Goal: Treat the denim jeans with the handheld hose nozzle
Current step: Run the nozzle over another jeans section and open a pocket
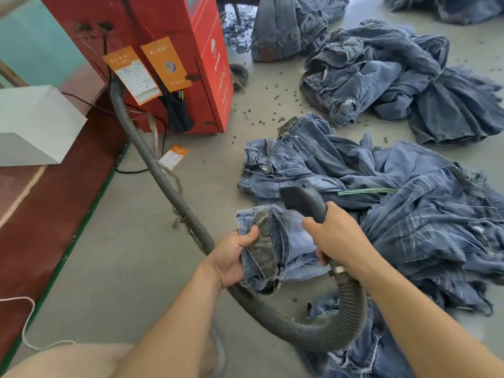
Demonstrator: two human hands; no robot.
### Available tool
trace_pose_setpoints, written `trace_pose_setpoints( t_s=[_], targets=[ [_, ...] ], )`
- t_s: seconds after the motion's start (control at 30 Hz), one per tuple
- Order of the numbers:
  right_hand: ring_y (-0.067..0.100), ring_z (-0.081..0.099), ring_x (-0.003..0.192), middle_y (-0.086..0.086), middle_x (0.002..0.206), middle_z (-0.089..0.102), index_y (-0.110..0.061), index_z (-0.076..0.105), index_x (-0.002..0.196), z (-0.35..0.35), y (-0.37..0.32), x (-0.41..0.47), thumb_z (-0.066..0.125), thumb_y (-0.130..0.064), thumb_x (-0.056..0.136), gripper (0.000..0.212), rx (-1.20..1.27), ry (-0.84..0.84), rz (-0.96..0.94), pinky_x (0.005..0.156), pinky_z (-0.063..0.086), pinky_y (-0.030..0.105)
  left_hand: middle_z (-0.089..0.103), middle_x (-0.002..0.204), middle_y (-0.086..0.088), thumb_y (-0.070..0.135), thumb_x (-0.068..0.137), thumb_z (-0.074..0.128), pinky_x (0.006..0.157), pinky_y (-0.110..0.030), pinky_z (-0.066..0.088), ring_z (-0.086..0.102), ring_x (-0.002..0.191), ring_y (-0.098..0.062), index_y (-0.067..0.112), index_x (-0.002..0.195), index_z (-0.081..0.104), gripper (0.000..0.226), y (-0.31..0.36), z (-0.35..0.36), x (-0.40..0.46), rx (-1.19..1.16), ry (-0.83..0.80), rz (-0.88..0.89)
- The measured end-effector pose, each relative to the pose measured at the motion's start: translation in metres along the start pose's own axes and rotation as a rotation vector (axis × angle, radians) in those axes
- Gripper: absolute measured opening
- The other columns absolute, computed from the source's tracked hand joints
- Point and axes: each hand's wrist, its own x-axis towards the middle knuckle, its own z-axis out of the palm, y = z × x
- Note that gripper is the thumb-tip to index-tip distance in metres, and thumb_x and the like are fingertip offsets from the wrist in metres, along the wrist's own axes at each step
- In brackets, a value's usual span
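Note:
My left hand (233,257) grips a folded pair of light blue denim jeans (283,241) by its waistband, thumb on top, held just above the grey floor. My right hand (338,238) is wrapped around the handle of a dark grey hose nozzle (302,200). The nozzle's flat head points forward and left, just above the held jeans. A grey ribbed hose (163,181) loops from the handle under my arms and runs up to the red machine (169,50).
Heaps of blue jeans lie on the concrete floor: a large pile (409,203) to the right, another (403,83) behind it, more at the top. Dark pellets (261,115) dot the floor. A white box (32,124) rests on a red platform (54,203) at left.

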Motion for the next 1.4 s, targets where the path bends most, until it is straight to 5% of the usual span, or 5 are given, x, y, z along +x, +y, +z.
trace_pose_setpoints(
  t_s=[0.67,0.97,1.2,1.33,1.4],
  targets=[
    [0.019,0.064,0.063,0.0,0.079,0.066,-0.026,0.048,0.093,0.033,0.005,-0.039,0.059,-0.044,0.09,0.021,-0.267,-0.161,-0.021,0.051,0.043,0.031,0.059,0.141,-0.027,0.038,0.108,0.04,0.113,-0.056,0.043,0.06,0.128,-0.042,0.0,0.14,0.06,0.053,0.008,-0.012,0.013,-0.037,0.029,-0.099],
    [0.027,0.058,0.042,0.017,0.062,0.06,-0.015,0.053,0.102,0.002,0.017,-0.013,0.061,-0.03,0.091,0.019,0.326,0.087,0.037,0.047,0.052,0.04,0.063,0.132,-0.034,0.049,0.107,0.04,0.101,-0.058,0.052,0.067,0.117,-0.046,-0.01,0.132,0.061,0.068,0.028,-0.017,0.018,-0.313,0.082,-0.054],
    [0.031,0.052,0.045,0.016,0.058,0.056,-0.012,0.052,0.1,-0.004,0.059,-0.042,0.065,-0.026,0.095,0.019,0.375,-0.086,0.118,0.047,0.049,0.038,0.072,0.106,-0.02,0.013,0.083,0.069,0.088,-0.054,0.059,0.072,0.1,-0.036,0.0,0.103,0.076,0.025,0.04,-0.021,0.014,-0.199,0.088,0.011],
    [0.029,0.05,0.045,0.015,0.061,0.056,-0.012,0.054,0.105,0.004,0.07,-0.045,0.065,-0.025,0.097,0.019,0.473,-0.125,0.225,0.049,0.048,0.038,0.049,0.125,0.003,0.029,0.094,0.072,0.114,-0.023,0.038,0.048,0.118,-0.002,0.003,0.116,0.072,0.035,0.031,-0.015,0.02,-0.368,0.209,-0.072],
    [0.029,0.05,0.046,0.016,0.063,0.055,-0.011,0.053,0.105,0.004,0.071,-0.043,0.065,-0.024,0.097,0.019,0.518,-0.093,0.246,0.05,0.049,0.04,0.062,0.113,0.004,0.022,0.094,0.073,0.092,-0.013,0.045,0.059,0.096,-0.001,0.01,0.108,0.072,0.019,0.016,-0.012,0.023,-0.174,0.23,-0.17]
  ],
)
